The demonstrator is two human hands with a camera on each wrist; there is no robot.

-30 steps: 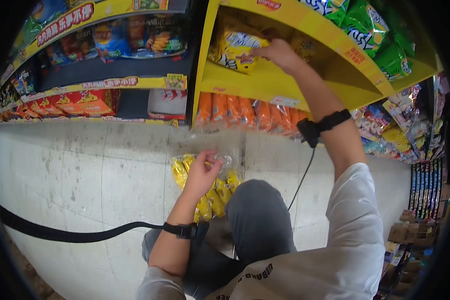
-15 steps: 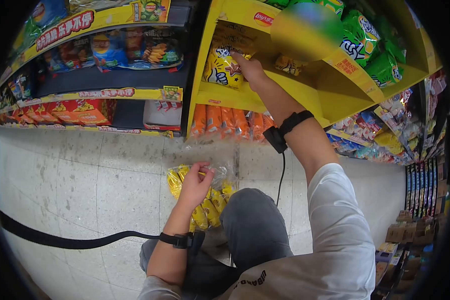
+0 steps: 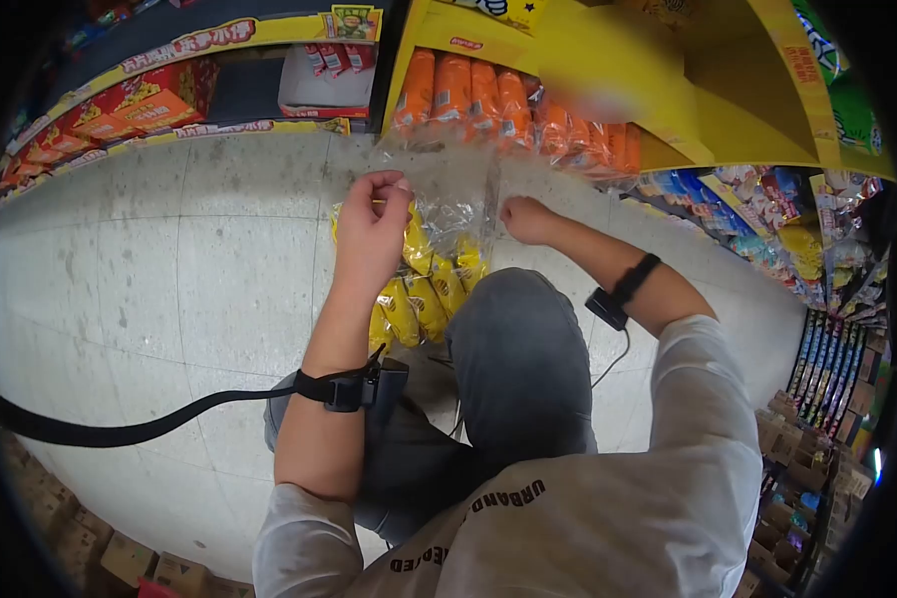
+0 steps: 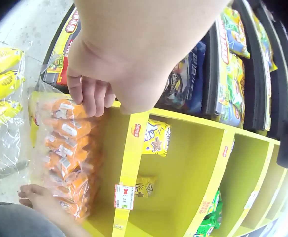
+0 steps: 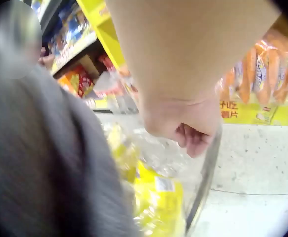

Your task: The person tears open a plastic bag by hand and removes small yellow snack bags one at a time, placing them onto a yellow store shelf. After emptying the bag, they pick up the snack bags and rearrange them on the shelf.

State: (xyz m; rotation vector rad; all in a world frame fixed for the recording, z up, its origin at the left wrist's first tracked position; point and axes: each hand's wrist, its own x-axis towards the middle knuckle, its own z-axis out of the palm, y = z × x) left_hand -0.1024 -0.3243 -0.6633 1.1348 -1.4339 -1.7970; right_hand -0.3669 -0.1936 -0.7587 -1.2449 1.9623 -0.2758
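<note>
Here's the left hand [image 3: 372, 224], fingers loosely bent above the clear plastic bag [image 3: 458, 214] of yellow packets [image 3: 424, 304] on the floor [image 3: 130, 269]; whether it pinches any film, I can't tell. The right hand [image 3: 530, 220] is curled near the bag's edge, palm hidden, its hold unreadable too. The head view crops the yellow shelf [image 3: 743, 95] (a blur smears part of it), but the left wrist view shows a star-printed snack bag [image 4: 156, 138] inside. The right wrist view adds a white label [image 5: 164, 184] on one packet.
</note>
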